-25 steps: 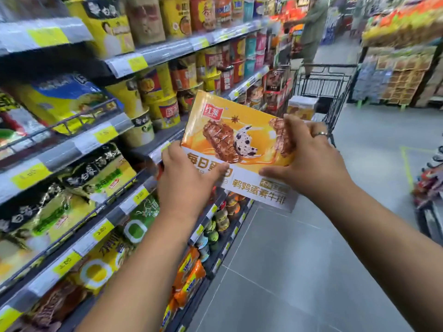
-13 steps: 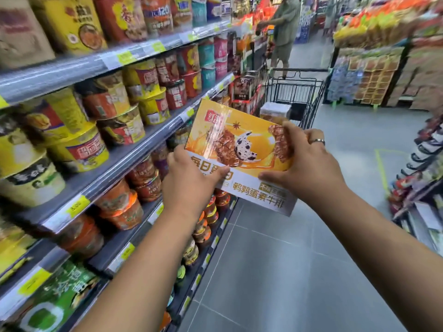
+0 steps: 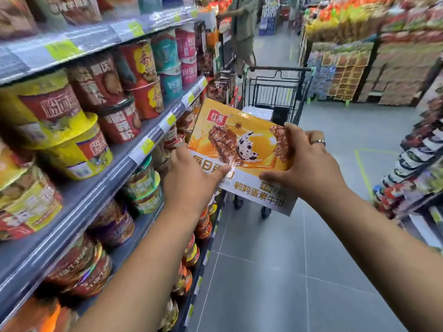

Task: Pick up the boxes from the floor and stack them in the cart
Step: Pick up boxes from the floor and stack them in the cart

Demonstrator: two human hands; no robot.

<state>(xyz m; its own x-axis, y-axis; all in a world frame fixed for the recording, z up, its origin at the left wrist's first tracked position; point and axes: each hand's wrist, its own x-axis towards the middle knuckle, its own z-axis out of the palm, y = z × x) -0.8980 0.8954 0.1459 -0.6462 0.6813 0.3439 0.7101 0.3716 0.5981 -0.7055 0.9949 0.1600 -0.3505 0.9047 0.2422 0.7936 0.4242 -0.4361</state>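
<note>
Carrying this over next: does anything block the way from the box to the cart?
Nothing visible does. The left hand and right hand hold the orange-and-white cardboard box in front of the black wire shopping cart, grey floor tiles bare beneath. The box hides the cart's near end.

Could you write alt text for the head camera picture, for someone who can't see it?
A left hand and a right hand hold an orange box, tilted, in mid-air in a shop aisle. A black wire cart stands just ahead on the grey floor, with shelves of noodle cups along the left.
</note>
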